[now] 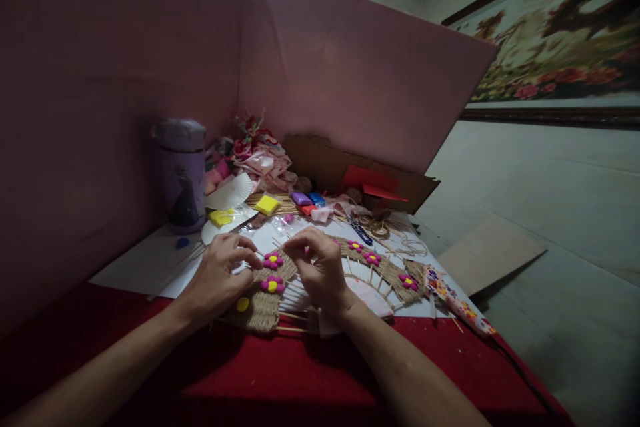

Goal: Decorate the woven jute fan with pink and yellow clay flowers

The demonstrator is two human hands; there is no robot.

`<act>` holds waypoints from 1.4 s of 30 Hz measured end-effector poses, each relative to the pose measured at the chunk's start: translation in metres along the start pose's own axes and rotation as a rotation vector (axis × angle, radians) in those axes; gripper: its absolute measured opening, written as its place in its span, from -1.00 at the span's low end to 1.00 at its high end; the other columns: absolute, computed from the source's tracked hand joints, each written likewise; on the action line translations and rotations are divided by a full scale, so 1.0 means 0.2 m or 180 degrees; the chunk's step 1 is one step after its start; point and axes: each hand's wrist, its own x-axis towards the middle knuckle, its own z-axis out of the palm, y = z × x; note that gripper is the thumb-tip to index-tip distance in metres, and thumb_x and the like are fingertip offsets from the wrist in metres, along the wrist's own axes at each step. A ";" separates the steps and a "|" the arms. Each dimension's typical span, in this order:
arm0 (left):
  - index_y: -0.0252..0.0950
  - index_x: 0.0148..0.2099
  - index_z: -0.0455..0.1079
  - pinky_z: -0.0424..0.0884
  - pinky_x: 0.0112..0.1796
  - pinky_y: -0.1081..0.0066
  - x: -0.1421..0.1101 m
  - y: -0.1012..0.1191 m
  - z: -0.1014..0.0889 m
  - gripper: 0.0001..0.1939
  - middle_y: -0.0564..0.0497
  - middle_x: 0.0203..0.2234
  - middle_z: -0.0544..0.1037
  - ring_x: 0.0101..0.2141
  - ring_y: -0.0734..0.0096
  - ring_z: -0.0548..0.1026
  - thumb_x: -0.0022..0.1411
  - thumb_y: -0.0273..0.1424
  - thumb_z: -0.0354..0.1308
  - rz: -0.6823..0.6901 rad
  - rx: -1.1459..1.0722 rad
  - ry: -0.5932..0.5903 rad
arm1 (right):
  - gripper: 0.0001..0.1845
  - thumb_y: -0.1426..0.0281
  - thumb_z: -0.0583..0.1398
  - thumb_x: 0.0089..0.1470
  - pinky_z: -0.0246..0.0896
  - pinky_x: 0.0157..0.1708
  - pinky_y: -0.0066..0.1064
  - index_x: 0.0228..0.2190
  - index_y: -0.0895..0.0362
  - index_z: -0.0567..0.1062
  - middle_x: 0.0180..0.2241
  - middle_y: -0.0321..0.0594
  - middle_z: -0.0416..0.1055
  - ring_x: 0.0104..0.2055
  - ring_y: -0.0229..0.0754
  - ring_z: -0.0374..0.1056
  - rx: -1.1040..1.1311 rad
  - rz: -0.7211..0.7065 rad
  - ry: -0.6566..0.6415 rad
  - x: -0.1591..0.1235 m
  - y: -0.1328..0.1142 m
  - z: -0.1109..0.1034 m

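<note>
A woven fan-shaped piece (263, 315) of tan cord on thin wooden sticks lies before me, decorated with magenta clay flowers (273, 284) with yellow centres. Near its lower left end sits a lone yellow clay disc (243, 305). My left hand (223, 277) is at the left part of the weave, its curved fingers and thumb apart with a gap between them. Over the upper left of the arc, my right hand (323, 273) has its fingertips pinched together. A bit of magenta shows beside those fingertips; whether they hold it, I cannot tell.
A purple container (184, 177) stands back left, beside a heap of pink fabric (267, 163). Yellow clay (267, 205), purple clay (301, 199) and scissors (360, 229) lie behind the fan. A flower-patterned glue gun-like tool (463, 303) with a cord rests right. Red cloth (280, 380) covers the front.
</note>
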 end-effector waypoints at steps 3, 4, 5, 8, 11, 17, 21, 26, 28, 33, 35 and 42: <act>-0.17 -0.50 0.48 0.20 -0.08 0.20 -0.01 0.01 0.00 -0.87 0.02 -0.30 0.45 -0.15 0.19 0.27 -0.05 -0.33 0.10 -0.0045 0.0029 -0.0159 | -0.91 0.54 0.17 -0.06 0.15 -0.44 -0.45 -0.51 0.13 0.42 -0.50 -0.30 0.33 -0.44 -0.28 0.25 -0.0030 0.0015 -0.0024 0.00 0.00 0.00; -0.17 -0.51 0.48 0.20 -0.08 0.19 -0.01 0.01 0.00 -0.87 0.02 -0.31 0.45 -0.15 0.18 0.27 -0.05 -0.30 0.13 -0.0069 0.0044 -0.0191 | -0.91 0.54 0.17 -0.06 0.15 -0.44 -0.45 -0.51 0.13 0.42 -0.50 -0.29 0.33 -0.44 -0.28 0.26 -0.0036 0.0014 -0.0030 0.00 0.00 0.00; -0.17 -0.51 0.48 0.19 -0.08 0.18 -0.02 0.01 0.00 -0.86 0.02 -0.31 0.45 -0.15 0.18 0.27 -0.05 -0.27 0.14 -0.0081 0.0052 -0.0211 | -0.91 0.55 0.17 -0.06 0.16 -0.43 -0.45 -0.51 0.13 0.42 -0.49 -0.29 0.33 -0.43 -0.28 0.26 -0.0041 0.0013 -0.0031 0.00 -0.01 0.00; -0.16 -0.52 0.48 0.18 -0.08 0.18 -0.02 0.02 0.00 -0.86 0.04 -0.31 0.45 -0.15 0.19 0.26 -0.03 -0.28 0.13 -0.0001 0.0037 -0.0275 | -0.89 0.55 0.16 -0.05 0.17 -0.42 -0.44 -0.51 0.12 0.41 -0.49 -0.29 0.33 -0.42 -0.27 0.27 -0.0051 0.0014 -0.0025 0.00 0.00 -0.01; -0.15 -0.52 0.48 0.18 -0.08 0.18 -0.02 0.02 0.00 -0.86 0.04 -0.30 0.45 -0.14 0.19 0.25 -0.01 -0.30 0.13 0.0109 0.0010 -0.0343 | -0.91 0.53 0.16 -0.04 0.19 -0.42 -0.44 -0.50 0.12 0.41 -0.48 -0.29 0.33 -0.41 -0.26 0.27 -0.0037 0.0027 -0.0010 0.00 0.00 -0.01; -0.15 -0.50 0.49 0.18 -0.08 0.19 -0.02 0.01 0.00 -0.86 0.04 -0.30 0.45 -0.15 0.21 0.26 0.01 -0.34 0.12 0.0166 0.0037 -0.0403 | -0.92 0.53 0.17 -0.03 0.18 -0.43 -0.45 -0.50 0.12 0.41 -0.48 -0.28 0.33 -0.40 -0.27 0.26 -0.0005 0.0028 0.0009 0.01 0.01 -0.01; -0.15 -0.51 0.49 0.18 -0.08 0.20 -0.02 0.01 0.00 -0.85 0.04 -0.29 0.45 -0.14 0.21 0.25 0.02 -0.36 0.10 0.0284 0.0098 -0.0389 | -0.91 0.52 0.16 -0.03 0.17 -0.44 -0.46 -0.51 0.12 0.41 -0.49 -0.29 0.33 -0.41 -0.26 0.26 -0.0017 0.0035 0.0025 0.01 0.01 -0.01; -0.19 -0.50 0.46 0.23 -0.15 0.23 -0.01 0.00 0.00 -0.84 0.01 -0.34 0.47 -0.19 0.21 0.29 0.03 -0.30 0.10 0.0092 0.0094 -0.0120 | -0.93 0.46 0.15 0.02 0.15 -0.42 -0.45 -0.48 0.13 0.42 -0.48 -0.28 0.34 -0.41 -0.26 0.25 -0.0074 0.0178 0.0246 0.01 0.02 -0.02; -0.23 -0.50 0.40 0.27 -0.22 0.25 0.00 -0.01 -0.01 -0.82 -0.02 -0.38 0.47 -0.22 0.20 0.31 0.02 -0.26 0.10 -0.0132 0.0069 0.0045 | -0.91 0.41 0.13 0.06 0.15 -0.41 -0.45 -0.45 0.13 0.42 -0.46 -0.27 0.34 -0.40 -0.26 0.25 -0.0076 0.0309 0.0511 0.02 0.03 -0.03; -0.22 -0.52 0.31 0.29 -0.30 0.24 0.02 -0.06 0.00 -0.81 -0.02 -0.48 0.46 -0.29 0.18 0.35 0.02 -0.24 0.09 -0.0403 -0.0010 0.0266 | -0.84 0.30 0.14 0.06 0.13 -0.46 -0.48 -0.39 0.15 0.39 -0.45 -0.28 0.34 -0.44 -0.28 0.25 -0.0008 0.0672 0.1120 0.06 0.08 -0.06; -0.22 -0.52 0.32 0.28 -0.28 0.25 0.01 -0.08 0.01 -0.80 -0.02 -0.48 0.46 -0.29 0.19 0.37 0.04 -0.24 0.08 -0.0404 -0.0014 0.0351 | -0.81 0.27 0.17 0.02 0.12 -0.46 -0.48 -0.44 0.16 0.36 -0.49 -0.31 0.32 -0.46 -0.28 0.24 -0.0077 0.0703 0.1311 0.07 0.11 -0.08; -0.23 -0.51 0.38 0.25 -0.43 0.37 0.13 -0.08 -0.03 -0.70 0.01 -0.56 0.50 -0.46 0.30 0.42 0.12 -0.22 -0.06 -0.0712 0.0127 -0.0149 | -0.75 0.24 0.08 0.10 0.06 -0.45 -0.46 -0.48 0.16 0.36 -0.54 -0.32 0.30 -0.48 -0.27 0.20 -0.0364 0.0762 0.1435 0.09 0.17 -0.12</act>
